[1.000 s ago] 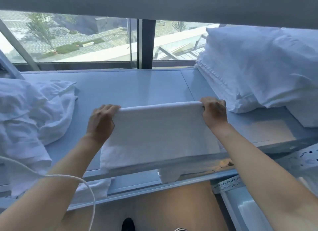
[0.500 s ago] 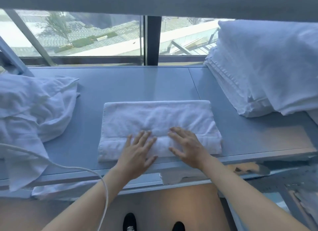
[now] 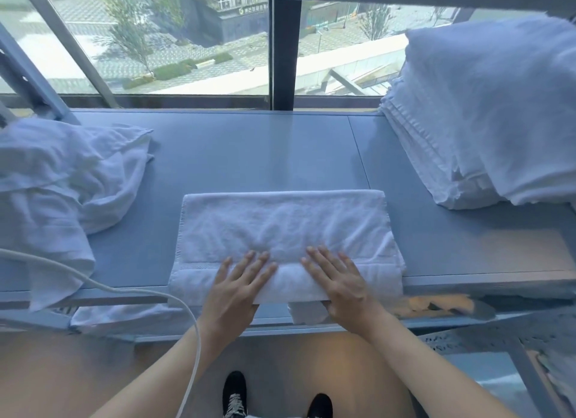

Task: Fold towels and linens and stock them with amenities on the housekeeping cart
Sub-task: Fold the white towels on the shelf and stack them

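Where the grey table (image 3: 280, 156) meets its near edge, a folded white towel (image 3: 280, 227) lies flat. Left hand (image 3: 235, 288) and right hand (image 3: 341, 282) press on its near hem, fingers straight and spread, grasping nothing. Crumpled linen (image 3: 59, 181) sits left; a stacked linen pile (image 3: 486, 112) sits right.

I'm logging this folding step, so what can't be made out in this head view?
- Towel: its near edge lies under the left hand and right hand.
- Linen stack: cut off by the right edge.
- Crumpled linen: cut off by the left edge.
- Lower shelf: mostly hidden by the table.
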Available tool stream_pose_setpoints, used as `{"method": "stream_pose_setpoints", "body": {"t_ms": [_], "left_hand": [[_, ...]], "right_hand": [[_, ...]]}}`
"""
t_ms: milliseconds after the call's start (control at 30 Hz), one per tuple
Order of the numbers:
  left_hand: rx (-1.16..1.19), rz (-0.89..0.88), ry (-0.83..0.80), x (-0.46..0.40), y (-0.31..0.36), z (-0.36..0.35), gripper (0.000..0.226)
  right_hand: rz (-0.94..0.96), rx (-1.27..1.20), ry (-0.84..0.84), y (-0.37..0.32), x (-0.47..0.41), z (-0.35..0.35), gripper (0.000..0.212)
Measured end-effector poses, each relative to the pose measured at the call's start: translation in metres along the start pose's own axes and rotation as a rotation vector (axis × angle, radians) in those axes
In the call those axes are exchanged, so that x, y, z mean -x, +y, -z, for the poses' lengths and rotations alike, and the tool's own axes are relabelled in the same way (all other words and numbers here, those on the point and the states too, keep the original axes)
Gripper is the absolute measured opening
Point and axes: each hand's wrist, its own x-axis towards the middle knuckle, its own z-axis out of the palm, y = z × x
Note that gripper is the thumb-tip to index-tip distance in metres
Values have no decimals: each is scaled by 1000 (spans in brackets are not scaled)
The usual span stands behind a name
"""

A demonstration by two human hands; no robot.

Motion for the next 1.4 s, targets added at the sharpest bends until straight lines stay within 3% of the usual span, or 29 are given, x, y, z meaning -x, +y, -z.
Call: {"method": "stream_pose_setpoints", "body": {"t_ms": [133, 300, 467, 700, 867, 933, 1167, 1267, 1400], "left_hand": [[-17, -19, 74, 14, -13, 3, 94], [17, 96, 126, 46, -55, 4, 81], [65, 125, 208, 31, -79, 34, 63], [72, 244, 327, -92, -120, 118, 46], [52, 206, 502, -109, -132, 146, 52], [45, 168, 526, -84, -126, 128, 51], [103, 217, 207, 18, -83, 12, 62], [162, 237, 115, 31, -77, 2, 71], [189, 258, 102, 31, -73, 11, 64]], "right_hand": [[7, 6, 29, 18, 22, 7, 93], [-95, -6, 132, 47, 44, 29, 87], [-179, 21, 247, 71, 26, 65, 61], [-340, 92, 305, 103, -86, 143, 23], [-273, 119, 628, 108, -98, 174, 41], [-219, 137, 678, 98, -77, 159, 47], [-221, 59, 319, 80, 31, 45, 71], [-237, 23, 242, 80, 47, 32, 74], [-262, 13, 215, 78, 43, 37, 73]]}}
